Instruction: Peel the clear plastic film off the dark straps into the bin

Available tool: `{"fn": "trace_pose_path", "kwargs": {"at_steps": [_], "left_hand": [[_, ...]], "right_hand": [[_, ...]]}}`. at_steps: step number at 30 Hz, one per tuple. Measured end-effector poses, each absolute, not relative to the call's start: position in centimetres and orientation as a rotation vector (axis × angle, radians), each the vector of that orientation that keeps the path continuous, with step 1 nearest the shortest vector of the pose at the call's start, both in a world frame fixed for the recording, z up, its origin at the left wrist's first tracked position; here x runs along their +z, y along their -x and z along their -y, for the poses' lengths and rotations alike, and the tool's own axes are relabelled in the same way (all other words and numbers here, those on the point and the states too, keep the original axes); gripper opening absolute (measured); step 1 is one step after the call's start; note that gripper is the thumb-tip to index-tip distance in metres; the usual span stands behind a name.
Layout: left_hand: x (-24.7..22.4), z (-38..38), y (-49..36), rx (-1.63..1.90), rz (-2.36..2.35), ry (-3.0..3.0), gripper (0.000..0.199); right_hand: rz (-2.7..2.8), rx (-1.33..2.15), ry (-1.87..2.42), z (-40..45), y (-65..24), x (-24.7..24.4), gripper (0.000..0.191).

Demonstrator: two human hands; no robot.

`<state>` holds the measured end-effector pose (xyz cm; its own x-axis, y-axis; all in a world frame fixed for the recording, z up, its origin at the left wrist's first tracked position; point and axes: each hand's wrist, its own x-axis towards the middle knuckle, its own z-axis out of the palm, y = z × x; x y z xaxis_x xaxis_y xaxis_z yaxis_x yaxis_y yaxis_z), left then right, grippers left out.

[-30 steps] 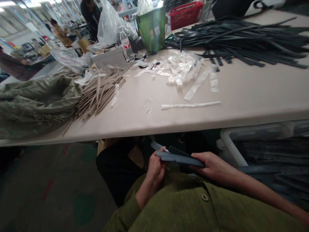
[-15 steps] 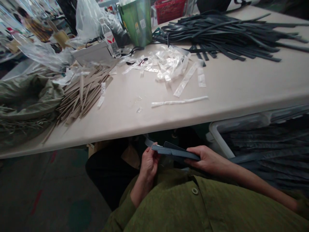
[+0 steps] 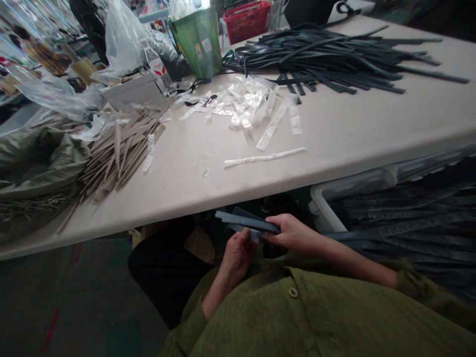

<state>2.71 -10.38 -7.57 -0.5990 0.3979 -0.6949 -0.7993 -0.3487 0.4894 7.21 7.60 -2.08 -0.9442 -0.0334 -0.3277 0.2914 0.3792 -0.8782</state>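
Observation:
Below the table edge, my right hand is closed around a small bunch of dark blue-grey flat strips, whose ends fan out to the left. My left hand is just under the strips, thumb and forefinger pinched on a pale translucent piece of film. Where that film joins the strips, if it does, is hidden behind the fingers. Lengths of dark strip run to the right behind my right forearm.
On the table lie crumpled clear film pieces, a twisted white film strip, a heap of dark strips and brown strips. A green bag stands behind. At right, a white bin holds dark strips.
My left hand has moved from the left end of the strips to beneath them, nearer my right hand, and the translucent film now shows. My right hand has shifted left with the strips.

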Motion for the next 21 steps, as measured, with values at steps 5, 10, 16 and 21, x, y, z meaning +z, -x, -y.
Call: {"fn": "trace_pose_path", "kwargs": {"at_steps": [5, 10, 16, 21], "left_hand": [[-7.4, 11.2, -2.4, 1.974, -1.057, 0.679, 0.026], [-7.8, 11.2, -2.3, 1.98, -0.978, 0.692, 0.012], [-7.4, 10.1, -3.7, 1.982, -0.92, 0.627, 0.016], [-7.5, 10.6, -2.3, 2.077, -0.796, 0.741, 0.008]], "right_hand": [[-2.229, -1.92, -0.381, -8.5, -7.1, -2.8, 0.034], [-2.375, -2.022, 0.06, -8.6, -8.3, -3.1, 0.024], [-2.523, -1.83, 0.264, -6.1, -8.5, -3.5, 0.008], [-2.168, -2.004, -0.136, -8.0, -9.7, -1.7, 0.028]]}}
